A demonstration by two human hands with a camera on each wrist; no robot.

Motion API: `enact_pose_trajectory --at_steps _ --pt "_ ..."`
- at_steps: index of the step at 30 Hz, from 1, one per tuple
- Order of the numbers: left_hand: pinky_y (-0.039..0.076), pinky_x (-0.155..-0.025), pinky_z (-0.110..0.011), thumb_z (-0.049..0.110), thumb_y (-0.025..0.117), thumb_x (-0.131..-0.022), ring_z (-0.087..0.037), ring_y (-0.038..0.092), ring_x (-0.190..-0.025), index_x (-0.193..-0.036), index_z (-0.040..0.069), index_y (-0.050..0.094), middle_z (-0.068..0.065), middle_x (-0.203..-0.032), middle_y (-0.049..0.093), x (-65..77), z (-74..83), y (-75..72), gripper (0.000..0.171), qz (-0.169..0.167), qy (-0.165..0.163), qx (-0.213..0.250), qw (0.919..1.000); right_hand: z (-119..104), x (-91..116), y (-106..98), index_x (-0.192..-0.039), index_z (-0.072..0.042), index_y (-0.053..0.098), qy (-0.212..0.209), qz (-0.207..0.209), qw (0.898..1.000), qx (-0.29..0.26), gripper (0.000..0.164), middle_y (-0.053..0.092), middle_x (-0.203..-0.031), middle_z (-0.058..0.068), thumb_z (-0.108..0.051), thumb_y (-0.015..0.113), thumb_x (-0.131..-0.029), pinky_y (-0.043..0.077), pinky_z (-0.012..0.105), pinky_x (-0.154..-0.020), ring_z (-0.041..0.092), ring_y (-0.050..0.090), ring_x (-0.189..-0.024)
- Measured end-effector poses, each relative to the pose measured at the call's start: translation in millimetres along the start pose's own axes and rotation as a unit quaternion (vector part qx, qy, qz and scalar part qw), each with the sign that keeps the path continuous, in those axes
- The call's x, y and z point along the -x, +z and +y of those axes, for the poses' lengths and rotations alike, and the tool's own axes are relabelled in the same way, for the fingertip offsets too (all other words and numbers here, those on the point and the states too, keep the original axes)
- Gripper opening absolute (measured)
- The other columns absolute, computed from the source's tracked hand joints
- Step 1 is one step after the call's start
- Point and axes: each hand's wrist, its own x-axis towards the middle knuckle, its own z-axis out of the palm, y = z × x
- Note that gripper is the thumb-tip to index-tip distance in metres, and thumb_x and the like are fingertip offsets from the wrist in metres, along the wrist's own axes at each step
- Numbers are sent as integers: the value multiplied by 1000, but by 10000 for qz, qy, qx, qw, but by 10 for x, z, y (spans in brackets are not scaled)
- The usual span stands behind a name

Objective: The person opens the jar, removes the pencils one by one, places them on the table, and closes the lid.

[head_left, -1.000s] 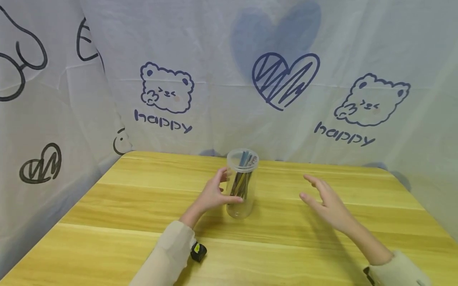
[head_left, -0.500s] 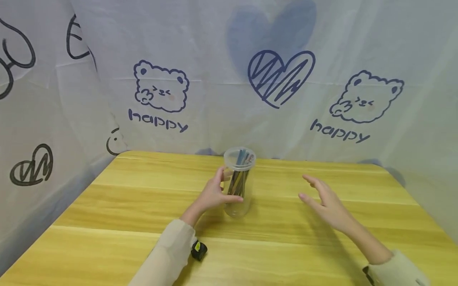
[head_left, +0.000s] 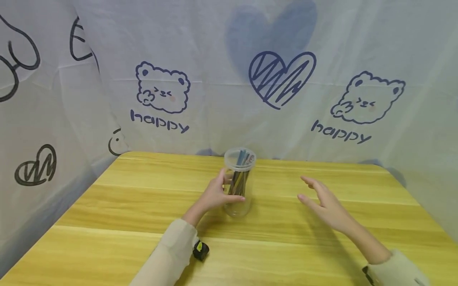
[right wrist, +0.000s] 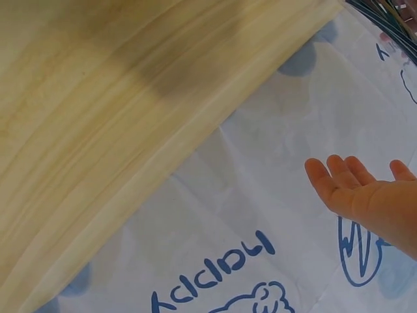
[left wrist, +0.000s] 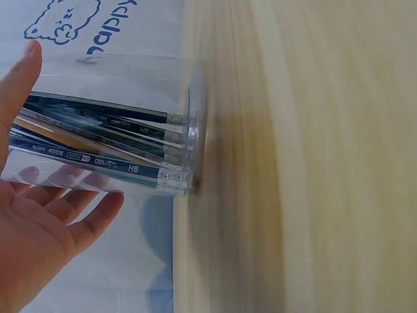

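Note:
A clear plastic jar [head_left: 239,166] stands upright on the table, its translucent rim at the top. Inside it several pencils [head_left: 237,182] lean to one side; the left wrist view shows dark pencils [left wrist: 104,160] marked HB, their metal-banded ends at the jar's base. My left hand [head_left: 214,194] holds the jar from the left, thumb across the near side and fingers round the far side, partly hidden behind it. Apart from the jar, to its right, my right hand [head_left: 328,206] hovers over the table with fingers loosely extended and nothing in them.
The yellow wood-grain table [head_left: 150,206] reaches back to a white cloth [head_left: 218,111] printed with bears, hearts and "happy". More cloth hangs along the left and right sides. A small black device [head_left: 201,251] sits at my left cuff.
The view has shifted slightly. My left hand keeps its hold on the jar, and the right hand stays nearly where it was.

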Motion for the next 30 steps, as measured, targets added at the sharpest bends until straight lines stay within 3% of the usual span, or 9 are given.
enact_pose_trajectory --at_steps 2,6,15,22,30 --pt "40 -86 -49 19 81 -65 -29 51 -106 -139 15 23 -15 -122 52 -33 -91 12 94 28 43 -51 10000 -5 -5 0 -134 4 31 9 0 10000 13 53 34 -133 24 -24 49 -93 34 59 -85 41 33 -117" --pt "42 -84 -45 22 81 -64 -25 53 -104 -139 18 25 -12 -120 54 -24 -82 -6 94 64 107 -118 9999 -13 -15 4 -134 3 31 8 -8 10000 22 53 34 -133 24 -25 48 -93 36 59 -84 41 34 -117" --pt "47 -77 -34 20 81 -63 -24 54 -97 -135 15 34 -14 -109 56 -16 -86 -22 86 72 289 -23 9996 -41 -75 21 -133 3 32 -42 14 10000 -12 53 35 -133 24 -26 48 -93 31 57 -89 41 33 -117" --pt "49 -75 -37 7 79 -65 -31 55 -96 -134 5 34 -20 -111 53 -38 -106 -5 82 -150 457 507 9976 -106 -162 43 -134 3 32 -108 -29 9999 -68 53 34 -134 23 -27 48 -93 32 57 -89 40 33 -119" --pt "46 -81 -35 12 81 -63 -25 54 -100 -132 10 34 -18 -117 52 -27 -78 -18 83 -297 469 374 9978 -206 -275 56 -134 2 32 -76 -63 9999 -52 54 36 -133 23 -31 47 -93 29 56 -93 39 34 -119"
